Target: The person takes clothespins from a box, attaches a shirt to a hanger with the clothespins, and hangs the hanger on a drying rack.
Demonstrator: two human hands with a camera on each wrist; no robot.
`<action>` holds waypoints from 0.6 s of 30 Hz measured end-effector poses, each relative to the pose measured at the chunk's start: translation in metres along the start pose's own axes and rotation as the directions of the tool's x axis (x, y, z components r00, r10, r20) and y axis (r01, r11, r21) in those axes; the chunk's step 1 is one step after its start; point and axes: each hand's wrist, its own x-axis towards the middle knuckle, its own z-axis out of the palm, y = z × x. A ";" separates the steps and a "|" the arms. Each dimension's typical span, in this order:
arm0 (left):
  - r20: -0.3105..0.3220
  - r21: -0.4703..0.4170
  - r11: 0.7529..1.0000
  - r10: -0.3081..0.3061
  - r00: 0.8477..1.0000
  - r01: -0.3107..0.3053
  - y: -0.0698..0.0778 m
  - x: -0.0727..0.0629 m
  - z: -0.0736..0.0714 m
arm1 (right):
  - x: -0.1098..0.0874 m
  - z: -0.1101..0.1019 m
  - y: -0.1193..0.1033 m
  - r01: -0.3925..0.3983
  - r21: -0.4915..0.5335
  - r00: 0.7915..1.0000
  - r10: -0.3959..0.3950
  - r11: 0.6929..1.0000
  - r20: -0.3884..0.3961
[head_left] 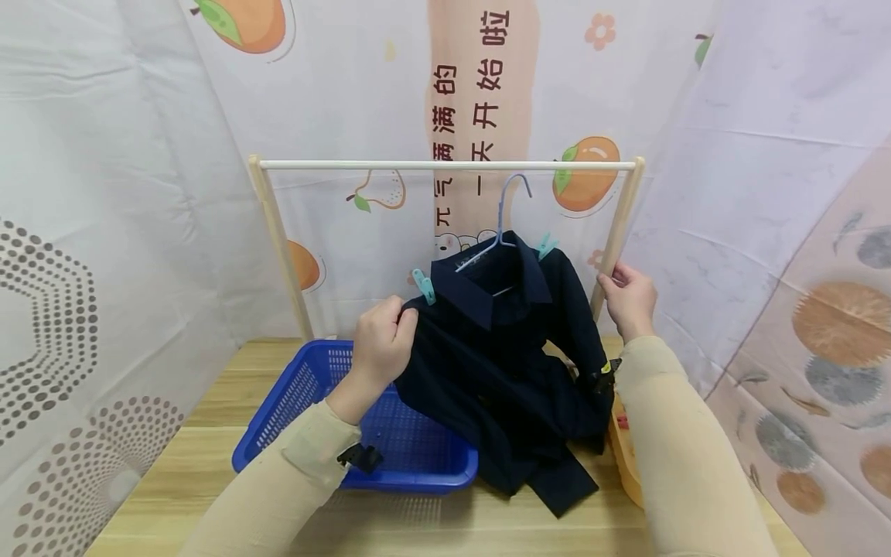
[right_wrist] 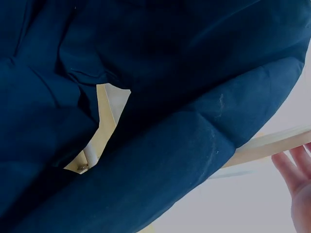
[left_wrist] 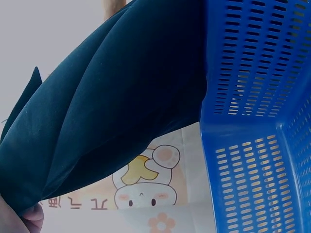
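A dark navy collared shirt [head_left: 480,363] is on a thin light-blue wire hanger [head_left: 500,213], its hook just below the white rod [head_left: 445,165] in the head view. One teal clothespin [head_left: 423,286] clips the shirt at the left shoulder, another teal clothespin [head_left: 546,246] at the right. My left hand [head_left: 381,340] grips the shirt beside the left clothespin, cloth bunched in its curled fingers. On the far side, my right hand [head_left: 629,300] pinches the rack's right wooden post [head_left: 622,220]. Shirt cloth [right_wrist: 160,126] fills most of the right wrist view.
Under the left forearm stands a blue plastic basket [head_left: 348,485] with slotted walls. An orange basket [head_left: 629,472] with something red inside sits at the right, partly behind the right sleeve. The rack's left post [head_left: 281,247] rises behind the blue basket. Printed curtains hang around the wooden table [head_left: 209,433].
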 end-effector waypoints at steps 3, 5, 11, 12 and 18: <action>0.012 -0.010 1.000 -0.008 1.000 0.008 0.001 -0.002 0.001 | 0.001 -0.002 0.003 -0.028 -0.046 1.000 0.028 0.999 0.005; 0.019 -0.015 1.000 -0.011 1.000 0.012 0.001 -0.003 0.001 | 0.001 -0.003 0.004 -0.035 -0.078 0.999 0.036 0.996 0.006; 0.014 -0.020 1.000 0.005 1.000 -0.005 0.000 -0.003 0.001 | 0.003 -0.005 0.003 -0.002 -0.146 1.000 0.002 0.989 -0.001; 0.011 -0.019 1.000 0.009 1.000 -0.009 0.000 -0.002 0.001 | 0.003 -0.005 0.002 0.001 -0.148 1.000 -0.001 0.989 -0.002; 0.002 -0.025 0.999 0.021 1.000 -0.021 0.002 0.001 0.001 | 0.003 -0.005 -0.001 -0.008 -0.141 1.000 0.010 0.990 0.010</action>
